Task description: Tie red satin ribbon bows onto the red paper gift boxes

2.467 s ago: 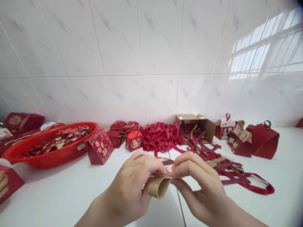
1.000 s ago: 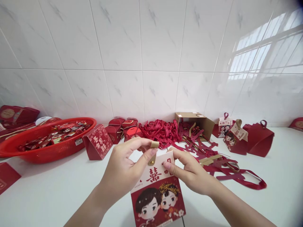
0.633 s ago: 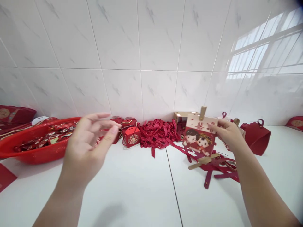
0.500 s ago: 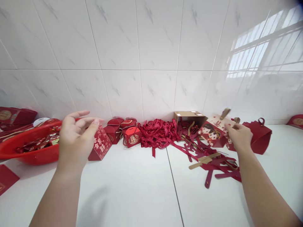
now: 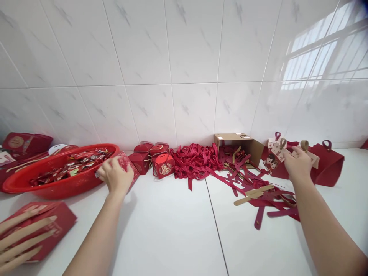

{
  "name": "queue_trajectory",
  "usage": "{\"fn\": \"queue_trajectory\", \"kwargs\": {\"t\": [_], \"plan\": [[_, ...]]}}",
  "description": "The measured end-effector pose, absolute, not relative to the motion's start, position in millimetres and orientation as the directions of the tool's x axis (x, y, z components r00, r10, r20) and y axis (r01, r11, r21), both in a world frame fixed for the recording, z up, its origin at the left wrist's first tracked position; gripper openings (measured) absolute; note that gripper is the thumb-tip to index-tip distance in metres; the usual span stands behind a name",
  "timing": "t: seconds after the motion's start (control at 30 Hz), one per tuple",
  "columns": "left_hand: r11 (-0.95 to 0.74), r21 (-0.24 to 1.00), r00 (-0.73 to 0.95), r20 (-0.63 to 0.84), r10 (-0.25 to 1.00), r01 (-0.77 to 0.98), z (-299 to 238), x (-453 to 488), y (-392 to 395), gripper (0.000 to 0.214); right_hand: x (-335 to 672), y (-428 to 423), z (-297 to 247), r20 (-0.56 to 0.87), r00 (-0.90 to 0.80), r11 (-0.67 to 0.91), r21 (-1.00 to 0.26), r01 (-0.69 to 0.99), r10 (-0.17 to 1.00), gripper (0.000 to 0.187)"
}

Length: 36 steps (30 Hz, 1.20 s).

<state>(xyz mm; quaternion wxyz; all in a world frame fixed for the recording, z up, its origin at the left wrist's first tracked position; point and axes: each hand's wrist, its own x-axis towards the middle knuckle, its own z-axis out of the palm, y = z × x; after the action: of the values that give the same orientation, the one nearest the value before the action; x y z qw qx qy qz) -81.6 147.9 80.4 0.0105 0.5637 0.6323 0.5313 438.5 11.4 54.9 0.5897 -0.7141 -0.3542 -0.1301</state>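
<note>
Fingers of my left hand (image 5: 116, 177) grasp a patterned box (image 5: 134, 173); whether my right hand (image 5: 299, 164), among already-strapped boxes (image 5: 329, 165), grips anything, I cannot tell. Loose straps (image 5: 259, 217) lie unattached.

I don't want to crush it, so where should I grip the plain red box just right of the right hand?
Probably pinch the loop on top of the red box, coming from above and the right: the loop stands up above the sloping sides, and the right hand is close on its left.

Nothing I can actually read tbh, gold print (image 5: 166, 169) on the small red box (image 5: 161, 158) right of the left hand (image 5: 116, 175) is too tiny.
</note>
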Motion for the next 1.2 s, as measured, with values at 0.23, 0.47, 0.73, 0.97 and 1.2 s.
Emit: {"fn": "queue_trajectory", "kwargs": {"t": [0.23, 0.47, 0.73, 0.97, 1.2], "plan": [[-0.188, 0.759, -0.418, 0.526, 0.741, 0.624, 92, -95, 131, 0.042, 401, -3, 96, 0.415, 0.859, 0.101, -0.909, 0.404, 0.301, 0.063], [-0.378, 0.772, -0.288, 0.568, 0.771, 0.511, 119, -71, 118, 0.024, 367, -15, 119, 0.458, 0.813, 0.313, -0.880, 0.357, 0.361, 0.051], [-0.657, 0.726, 0.014, 0.669, 0.743, 0.202, 144, 1, 36, 0.067, 266, -19, 115, 0.583, 0.349, 0.543, -0.812, 0.217, 0.733, 0.062], [-0.591, 0.807, 0.087, 0.589, 0.803, -0.008, 133, 34, -6, 0.064, 204, -33, 98, 0.468, 0.053, 0.452, -0.810, -0.373, 0.882, 0.075], [-0.375, 0.909, 0.429, 0.416, 0.802, -0.180, 130, 33, -3, 0.017, 207, -38, 100, 0.428, 0.174, 0.462, -0.808, -0.366, 0.887, 0.027]]}}
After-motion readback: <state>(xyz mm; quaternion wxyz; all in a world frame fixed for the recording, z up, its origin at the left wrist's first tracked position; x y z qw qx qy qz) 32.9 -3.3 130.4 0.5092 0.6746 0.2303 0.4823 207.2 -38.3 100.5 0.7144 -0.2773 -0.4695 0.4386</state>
